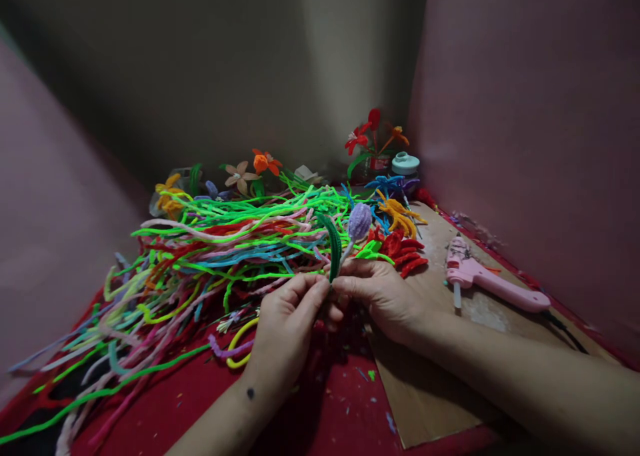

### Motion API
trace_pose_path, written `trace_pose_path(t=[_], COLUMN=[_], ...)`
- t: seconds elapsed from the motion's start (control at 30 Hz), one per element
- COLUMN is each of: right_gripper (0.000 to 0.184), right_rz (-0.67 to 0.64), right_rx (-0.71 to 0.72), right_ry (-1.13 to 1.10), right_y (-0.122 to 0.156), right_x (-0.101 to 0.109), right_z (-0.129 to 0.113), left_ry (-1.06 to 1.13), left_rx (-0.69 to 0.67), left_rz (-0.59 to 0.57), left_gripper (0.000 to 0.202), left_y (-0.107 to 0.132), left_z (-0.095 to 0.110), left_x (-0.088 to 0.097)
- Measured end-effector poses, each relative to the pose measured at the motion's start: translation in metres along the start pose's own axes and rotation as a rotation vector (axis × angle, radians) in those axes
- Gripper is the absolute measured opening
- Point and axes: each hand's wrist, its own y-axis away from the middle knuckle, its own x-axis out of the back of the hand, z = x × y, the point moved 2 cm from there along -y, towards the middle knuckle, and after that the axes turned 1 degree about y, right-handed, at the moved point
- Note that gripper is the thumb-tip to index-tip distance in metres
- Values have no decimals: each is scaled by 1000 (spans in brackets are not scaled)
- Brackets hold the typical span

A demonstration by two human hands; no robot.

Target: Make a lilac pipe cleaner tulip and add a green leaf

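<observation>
A pipe-cleaner flower with a lilac bud [360,221] on a pale stem stands upright between my hands. Beside its stem rises a dark green pipe-cleaner leaf [335,246], curved over at the tip. My left hand [295,313] pinches the base of the leaf between thumb and forefinger. My right hand [375,296] is closed around the lower stem, thumb against forefinger, touching the left fingertips. The lower end of the stem is hidden behind my fingers.
A big heap of coloured pipe cleaners [240,243] spreads behind and left of my hands. On the right, a pink glue gun [480,276] lies on a brown board [430,389]. Finished flowers [240,175] stand along the back, near a jar with a pale blue lid [405,163].
</observation>
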Motion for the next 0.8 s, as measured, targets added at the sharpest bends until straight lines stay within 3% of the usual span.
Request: trace_pose_path(t=[0.17, 0.27, 0.57, 0.8], right_gripper=[14, 14, 15, 9], right_rz=[80, 115, 23, -18], right_rx=[66, 88, 104, 124], right_ry=[17, 41, 44, 83], right_y=[-1, -1, 1, 0], right_x=[2, 1, 1, -1], right_z=[0, -1, 0, -2], left_ry=[-348, -422, -232, -62], left_rx=[-322, -395, -200, -143], left_rz=[121, 162, 139, 84], left_gripper=[13, 7, 11, 11], left_y=[4, 3, 5, 4], left_z=[-1, -3, 4, 0], left_x=[3, 4, 4, 8])
